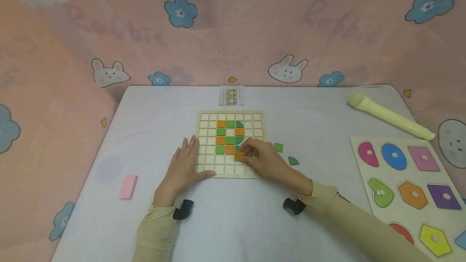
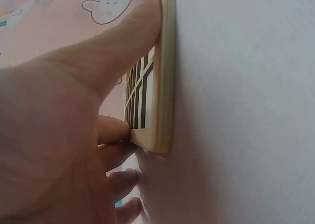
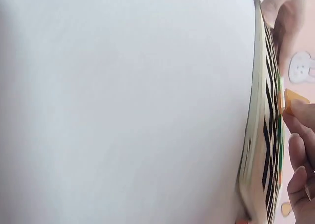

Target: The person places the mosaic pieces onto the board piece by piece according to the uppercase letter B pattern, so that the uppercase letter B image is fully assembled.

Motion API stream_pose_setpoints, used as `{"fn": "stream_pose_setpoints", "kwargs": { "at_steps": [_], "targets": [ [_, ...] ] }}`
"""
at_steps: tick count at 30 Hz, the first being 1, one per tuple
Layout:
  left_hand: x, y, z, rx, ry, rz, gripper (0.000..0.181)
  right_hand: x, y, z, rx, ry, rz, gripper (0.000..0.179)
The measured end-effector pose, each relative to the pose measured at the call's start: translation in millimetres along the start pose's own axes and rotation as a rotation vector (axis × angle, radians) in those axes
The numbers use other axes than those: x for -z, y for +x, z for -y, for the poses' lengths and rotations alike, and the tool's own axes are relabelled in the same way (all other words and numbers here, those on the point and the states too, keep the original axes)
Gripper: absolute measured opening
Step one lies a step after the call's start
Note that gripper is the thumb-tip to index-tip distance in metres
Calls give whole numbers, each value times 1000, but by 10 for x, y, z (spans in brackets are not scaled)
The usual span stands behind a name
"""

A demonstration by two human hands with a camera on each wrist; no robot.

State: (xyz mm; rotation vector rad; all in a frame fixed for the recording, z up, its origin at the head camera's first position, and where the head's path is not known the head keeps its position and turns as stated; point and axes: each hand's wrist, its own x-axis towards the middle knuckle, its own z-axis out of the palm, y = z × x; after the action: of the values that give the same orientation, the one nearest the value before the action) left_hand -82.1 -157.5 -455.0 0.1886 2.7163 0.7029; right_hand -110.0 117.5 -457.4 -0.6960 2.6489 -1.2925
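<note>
A wooden grid board (image 1: 206, 169) lies on the white table, with orange and green tiles set in several of its cells. My left hand (image 1: 185, 167) rests against the board's left edge, fingers straight and thumb along the front rim; the left wrist view shows its thumb (image 2: 133, 29) touching the rim. Between right thumb and fingertips, my right hand (image 1: 263, 159) pinches an orange square tile (image 1: 239, 156) low over the grid, just below the filled cells. In the right wrist view the orange tile (image 3: 295, 97) stands tilted near the board's surface.
A loose green square (image 1: 278, 147) and a green quarter-round piece (image 1: 293, 161) lie right of the board. Behind it is a pattern card (image 1: 231, 95). A pink block (image 1: 128, 186) lies at left; a shape puzzle (image 1: 397, 181) and a pale yellow stick (image 1: 393, 117) are at right.
</note>
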Motion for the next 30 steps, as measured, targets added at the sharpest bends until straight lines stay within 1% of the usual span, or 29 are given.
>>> {"fn": "stream_pose_setpoints", "kwargs": {
  "at_steps": [3, 6, 12, 15, 22, 26, 30],
  "targets": [
    [7, -6, 0, -1, 3, 5, 124, -116, 46, 90, -7, 25, 2, 18],
    [15, -9, 0, -4, 7, 7, 124, -215, 82, 168, -18, 26, 10, 15],
    [25, -17, -2, -12, 1, 11, 123, -335, 146, 278, -41, -27, 11, 13],
    [25, -17, -3, -12, 1, 9, 123, -357, 177, 296, -50, -63, 4, 14],
    [16, -13, 0, -16, 7, -3, 123, -384, 205, 293, -19, -169, 4, 20],
    [6, -4, 10, -17, 7, -7, 123, -377, 198, 290, -18, -179, 0, 21],
    [1, -1, 19, -16, -1, -3, 124, -291, 185, 281, -72, -168, 18, 23]
  ]
}}
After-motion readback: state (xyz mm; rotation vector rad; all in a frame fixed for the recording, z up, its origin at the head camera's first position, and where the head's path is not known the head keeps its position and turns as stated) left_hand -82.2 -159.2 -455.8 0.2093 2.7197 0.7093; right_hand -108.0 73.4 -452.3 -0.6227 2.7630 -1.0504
